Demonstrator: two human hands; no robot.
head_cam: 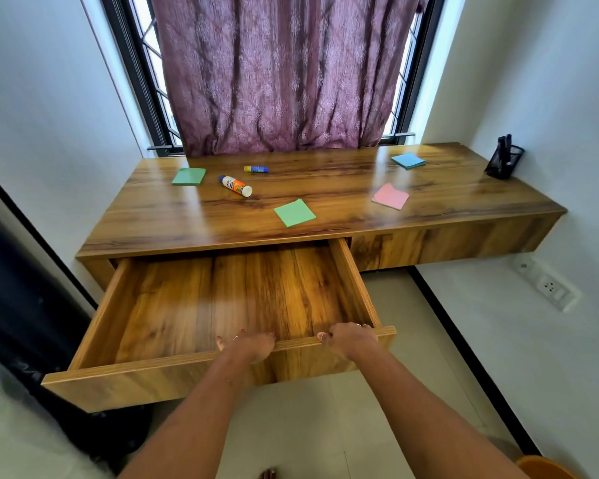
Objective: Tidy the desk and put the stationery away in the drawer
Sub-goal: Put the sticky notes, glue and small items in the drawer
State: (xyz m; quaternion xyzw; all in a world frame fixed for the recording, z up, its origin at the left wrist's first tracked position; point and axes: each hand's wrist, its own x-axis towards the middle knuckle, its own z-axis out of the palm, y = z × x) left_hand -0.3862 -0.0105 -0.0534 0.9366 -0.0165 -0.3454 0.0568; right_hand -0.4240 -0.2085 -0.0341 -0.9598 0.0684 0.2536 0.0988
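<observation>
While the left hand (246,344) and right hand (348,337) grasp the front rim of the drawer (153,366), it stands pulled out. Right fingers curl over the edge; the left ones look hooked the same way, slightly blurred. Stationery lies beyond the grip on the desk (325,188): green pad (294,212) nearest, glue bottle (236,186) and glue stick (256,169) farther up-left, second green pad (189,176) beside them, pink pad (390,196) and blue pad (408,160) off right.

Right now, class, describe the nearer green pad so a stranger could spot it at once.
Find the desk under the curtain. The green pad lies near its front edge, just behind the open drawer. The other green pad sits at the back left, past the glue bottle.
</observation>
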